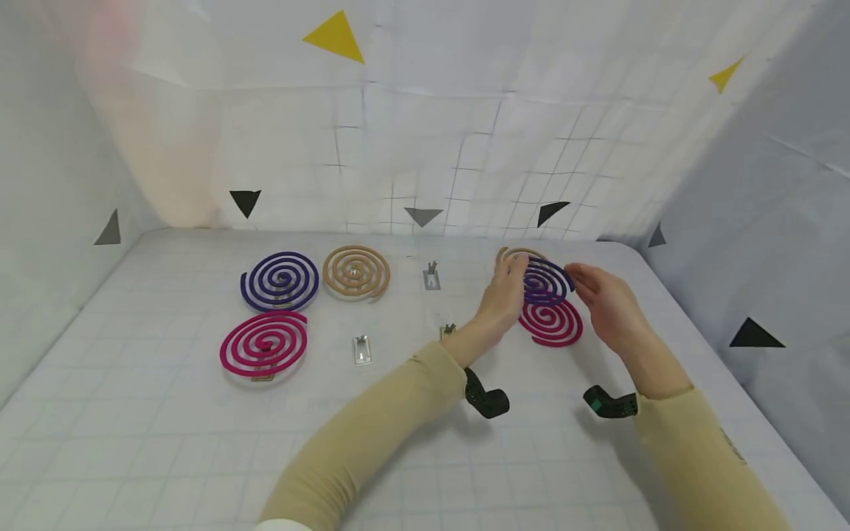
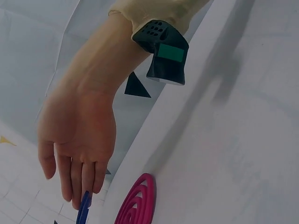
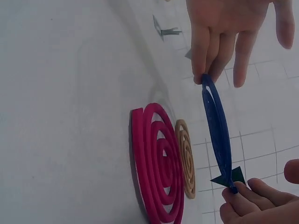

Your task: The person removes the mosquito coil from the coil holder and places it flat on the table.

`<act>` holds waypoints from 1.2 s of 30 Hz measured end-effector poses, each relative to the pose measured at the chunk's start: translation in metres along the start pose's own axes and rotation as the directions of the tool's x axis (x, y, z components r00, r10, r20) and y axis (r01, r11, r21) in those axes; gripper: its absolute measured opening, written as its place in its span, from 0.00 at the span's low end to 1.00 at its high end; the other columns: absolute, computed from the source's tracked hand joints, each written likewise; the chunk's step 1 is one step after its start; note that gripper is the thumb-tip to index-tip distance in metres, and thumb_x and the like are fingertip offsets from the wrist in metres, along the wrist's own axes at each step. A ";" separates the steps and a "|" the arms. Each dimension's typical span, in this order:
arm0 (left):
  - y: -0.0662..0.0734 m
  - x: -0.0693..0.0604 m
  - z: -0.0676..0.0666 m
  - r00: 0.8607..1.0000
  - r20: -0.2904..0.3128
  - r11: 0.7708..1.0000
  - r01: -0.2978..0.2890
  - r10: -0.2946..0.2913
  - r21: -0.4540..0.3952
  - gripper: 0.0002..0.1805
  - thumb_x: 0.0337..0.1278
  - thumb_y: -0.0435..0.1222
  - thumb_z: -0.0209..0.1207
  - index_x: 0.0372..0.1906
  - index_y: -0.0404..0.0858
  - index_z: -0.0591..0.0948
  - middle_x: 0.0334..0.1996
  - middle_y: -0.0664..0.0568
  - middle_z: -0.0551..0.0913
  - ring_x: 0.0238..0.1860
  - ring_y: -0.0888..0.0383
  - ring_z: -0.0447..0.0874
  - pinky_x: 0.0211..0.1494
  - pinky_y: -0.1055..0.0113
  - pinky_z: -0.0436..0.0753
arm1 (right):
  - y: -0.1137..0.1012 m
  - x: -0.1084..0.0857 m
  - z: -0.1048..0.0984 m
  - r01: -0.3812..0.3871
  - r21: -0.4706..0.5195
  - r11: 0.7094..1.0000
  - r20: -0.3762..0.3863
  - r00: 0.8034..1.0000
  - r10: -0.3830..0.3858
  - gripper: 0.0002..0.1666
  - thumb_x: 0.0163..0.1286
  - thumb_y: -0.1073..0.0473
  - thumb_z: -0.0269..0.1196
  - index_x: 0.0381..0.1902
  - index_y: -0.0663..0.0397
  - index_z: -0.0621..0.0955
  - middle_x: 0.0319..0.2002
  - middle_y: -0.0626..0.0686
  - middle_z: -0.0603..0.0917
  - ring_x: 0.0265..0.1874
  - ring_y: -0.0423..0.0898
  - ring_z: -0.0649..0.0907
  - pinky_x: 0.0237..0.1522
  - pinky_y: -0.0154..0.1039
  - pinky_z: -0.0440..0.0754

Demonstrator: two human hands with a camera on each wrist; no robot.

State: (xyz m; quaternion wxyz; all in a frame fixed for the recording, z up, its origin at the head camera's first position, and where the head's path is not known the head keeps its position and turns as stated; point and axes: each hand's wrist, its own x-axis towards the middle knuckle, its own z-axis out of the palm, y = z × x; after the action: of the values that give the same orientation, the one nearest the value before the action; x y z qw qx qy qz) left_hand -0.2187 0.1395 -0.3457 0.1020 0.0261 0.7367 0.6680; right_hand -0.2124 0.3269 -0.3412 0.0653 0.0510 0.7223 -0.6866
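Note:
A purple-blue mosquito coil (image 3: pixel 218 133) is held up off the table between my two hands, its opposite edges touching the fingertips. My left hand (image 1: pixel 499 296) meets its left edge with extended fingers, the thumb apart. On the other edge, the fingers of my right hand (image 1: pixel 609 306) support it, the palm facing inward. The left wrist view also shows the right hand (image 2: pixel 84 135) with its fingers straight. Beneath the held coil lie a pink coil (image 3: pixel 140 154) and a tan coil (image 3: pixel 187 158), the tan one farther back and partly hidden in the head view.
At left, a purple coil (image 1: pixel 280 282), a tan coil (image 1: pixel 356 272) and a pink coil (image 1: pixel 263 344) sit on small metal stands. Between the groups are bare metal stands (image 1: pixel 432 277), one partly behind the left forearm. White sheet walls (image 1: pixel 764 243) border the table at the sides and back.

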 end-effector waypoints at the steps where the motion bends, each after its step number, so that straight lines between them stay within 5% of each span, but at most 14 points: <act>1: -0.001 -0.001 0.001 1.000 0.003 1.000 -0.003 0.003 -0.001 0.32 0.73 0.62 0.33 0.68 0.48 0.70 0.69 0.50 0.73 0.73 0.49 0.65 0.75 0.53 0.65 | 0.001 -0.001 -0.001 -0.003 -0.005 1.000 -0.002 1.000 0.003 0.40 0.83 0.42 0.37 0.80 0.61 0.48 0.81 0.57 0.45 0.80 0.52 0.44 0.79 0.45 0.31; 14: -0.006 -0.034 0.016 0.995 0.086 0.999 -0.042 0.042 0.001 0.32 0.71 0.62 0.35 0.67 0.51 0.71 0.68 0.57 0.74 0.72 0.55 0.67 0.74 0.60 0.67 | 0.013 -0.035 -0.026 -0.024 -0.014 1.000 0.047 0.999 0.024 0.44 0.82 0.40 0.41 0.80 0.62 0.44 0.81 0.57 0.43 0.80 0.54 0.43 0.75 0.52 0.20; 19: -0.007 -0.048 0.014 0.991 0.129 0.998 -0.039 0.031 0.056 0.32 0.71 0.62 0.37 0.68 0.52 0.72 0.67 0.62 0.74 0.72 0.57 0.67 0.74 0.63 0.66 | 0.020 -0.052 -0.034 -0.044 -0.038 0.998 0.052 0.998 0.046 0.45 0.81 0.39 0.42 0.80 0.61 0.44 0.81 0.55 0.44 0.80 0.55 0.43 0.71 0.56 0.15; 26: -0.014 -0.068 0.007 0.972 0.233 0.999 -0.037 0.031 0.024 0.30 0.73 0.56 0.40 0.68 0.46 0.73 0.67 0.59 0.75 0.71 0.62 0.66 0.75 0.65 0.64 | 0.031 -0.076 -0.042 -0.055 -0.143 0.988 0.071 0.995 0.066 0.45 0.80 0.35 0.41 0.80 0.59 0.47 0.81 0.57 0.45 0.79 0.58 0.44 0.72 0.62 0.19; 30: -0.016 -0.077 0.004 0.961 0.276 1.000 -0.010 0.010 -0.001 0.29 0.73 0.55 0.42 0.67 0.44 0.74 0.64 0.57 0.76 0.71 0.61 0.67 0.75 0.64 0.64 | 0.039 -0.087 -0.047 -0.043 -0.188 0.981 0.097 0.993 0.062 0.45 0.80 0.36 0.40 0.80 0.60 0.49 0.81 0.56 0.48 0.78 0.42 0.57 0.73 0.63 0.23; 36: -0.022 -0.088 0.002 0.942 0.335 0.999 0.022 -0.007 -0.043 0.29 0.72 0.54 0.44 0.67 0.42 0.74 0.64 0.56 0.75 0.71 0.60 0.66 0.76 0.62 0.63 | 0.048 -0.100 -0.055 -0.036 -0.215 0.976 0.112 0.992 0.061 0.43 0.81 0.37 0.40 0.79 0.60 0.52 0.78 0.50 0.58 0.59 0.20 0.71 0.74 0.63 0.27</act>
State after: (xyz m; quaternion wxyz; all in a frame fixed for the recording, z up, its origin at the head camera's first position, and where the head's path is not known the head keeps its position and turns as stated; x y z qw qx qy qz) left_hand -0.1297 0.1241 -0.3572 0.2312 0.1314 0.6933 0.6698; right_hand -0.1074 0.3857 -0.3698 0.1297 0.0206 0.7849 -0.6056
